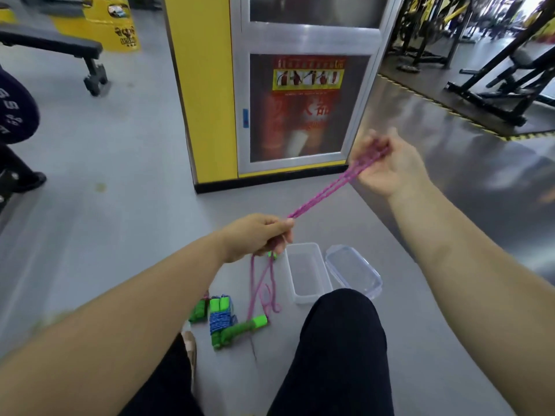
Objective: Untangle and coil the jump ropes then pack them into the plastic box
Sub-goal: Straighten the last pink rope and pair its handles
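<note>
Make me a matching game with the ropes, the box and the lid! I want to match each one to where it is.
Things:
1. pink rope
2. blue rope
3. plastic box
4. lid

Places or states:
A. wound in a bundle, lying on the floor
B. off the box, lying flat right beside it
C. stretched between the left hand and the right hand
D. open and empty

Pairs: 1-C, 2-A, 3-D, 4-B
</note>
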The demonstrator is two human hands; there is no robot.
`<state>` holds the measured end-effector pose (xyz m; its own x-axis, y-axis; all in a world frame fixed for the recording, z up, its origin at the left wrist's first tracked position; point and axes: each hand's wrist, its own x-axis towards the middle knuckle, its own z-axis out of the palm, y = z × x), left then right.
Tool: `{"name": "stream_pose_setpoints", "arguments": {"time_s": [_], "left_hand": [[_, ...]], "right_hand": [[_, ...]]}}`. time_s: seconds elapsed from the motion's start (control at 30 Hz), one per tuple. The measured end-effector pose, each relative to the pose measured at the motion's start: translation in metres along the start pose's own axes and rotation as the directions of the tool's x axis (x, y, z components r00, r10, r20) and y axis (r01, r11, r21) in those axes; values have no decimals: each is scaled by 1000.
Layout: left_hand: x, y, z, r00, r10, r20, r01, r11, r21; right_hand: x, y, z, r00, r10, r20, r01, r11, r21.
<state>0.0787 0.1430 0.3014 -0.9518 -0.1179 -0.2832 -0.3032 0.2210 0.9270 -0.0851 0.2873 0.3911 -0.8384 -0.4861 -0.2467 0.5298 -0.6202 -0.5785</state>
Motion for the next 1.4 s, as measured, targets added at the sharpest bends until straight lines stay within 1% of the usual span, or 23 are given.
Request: {"name": "stream_pose_setpoints", "arguments": {"time_s": [0.13, 0.2, 0.23, 0.3, 0.37, 0.43, 0.47, 0.53, 0.6, 0.67, 0.73, 0.77, 0.83, 0.87, 0.9, 0.97, 1.03, 1.1, 1.13, 1.2, 1.3, 1.37, 1.4], "left_hand": [[-10, -28, -23, 992, -120, -45, 125, 982, 141], [-7, -30, -23, 988, -122, -93, 131, 987, 93], [-4, -27, -20, 987, -115, -114, 124, 990, 73], [4, -15, -9, 990, -88, -112, 96, 993, 69], [11, 5, 4, 995, -42, -92, 49, 995, 85], [15, 30, 9, 991, 39, -130, -27, 995, 95], [16, 43, 9, 984, 72, -163, -57, 994, 94], [12, 68, -1, 973, 124, -195, -108, 990, 95], [7, 88, -13, 970, 159, -183, -129, 978, 165], [3, 96, -22, 972, 152, -178, -109, 966, 233], [2, 91, -24, 978, 126, -166, -80, 962, 262], [2, 81, -25, 982, 102, -160, -54, 959, 278], [1, 55, -24, 990, 31, -140, 7, 965, 263], [0, 40, -24, 992, -9, -125, 40, 968, 248], [-2, 27, -25, 993, -46, -110, 73, 966, 248], [-7, 13, -24, 992, -93, -90, 113, 960, 254], [-9, 15, -21, 991, -86, -106, 110, 964, 243], [-6, 27, -14, 993, -49, -112, 75, 968, 240], [-4, 36, -10, 994, -24, -108, 49, 971, 234], [4, 54, 0, 993, 29, -117, -3, 976, 217], [11, 75, 6, 988, 57, -144, -30, 983, 181], [13, 82, 4, 990, 49, -135, -26, 987, 161], [12, 82, 3, 991, 47, -125, -25, 985, 173]], "right_hand": [[29, -18, -69, 946, -78, -315, 70, 997, -37], [28, -5, -91, 931, -77, -356, 6, 981, -195], [25, 6, -94, 945, -95, -314, -22, 936, -350], [11, 32, -83, 992, -89, -90, 6, 741, -672], [-6, 55, -65, 977, 106, 184, 111, 485, -868], [-21, 64, -45, 889, 337, 312, 234, 251, -939], [-25, 62, -37, 860, 382, 339, 287, 186, -940], [-29, 47, -20, 849, 381, 365, 337, 142, -931], [-30, 23, -3, 869, 287, 404, 389, 110, -915], [-29, 0, 9, 887, 166, 430, 403, 175, -898], [-22, -17, 13, 921, 9, 390, 360, 366, -858], [-15, -23, 12, 945, -77, 317, 314, 474, -822], [3, -30, -4, 978, -204, 36, 174, 714, -679], [13, -32, -17, 970, -206, -128, 98, 816, -570], [22, -32, -33, 951, -166, -261, 34, 895, -445], [34, -30, -64, 909, -59, -412, -19, 983, -183], [36, -18, -81, 901, -50, -430, 25, 998, -64], [29, 3, -78, 937, -132, -325, 68, 977, -200], [22, 16, -69, 969, -143, -199, 77, 949, -306], [6, 40, -49, 993, -46, 105, 93, 854, -512], [-14, 61, -24, 925, 119, 361, 216, 619, -756], [-20, 62, -17, 881, 160, 446, 298, 546, -783], [-22, 59, -15, 871, 202, 448, 279, 547, -790]]}}
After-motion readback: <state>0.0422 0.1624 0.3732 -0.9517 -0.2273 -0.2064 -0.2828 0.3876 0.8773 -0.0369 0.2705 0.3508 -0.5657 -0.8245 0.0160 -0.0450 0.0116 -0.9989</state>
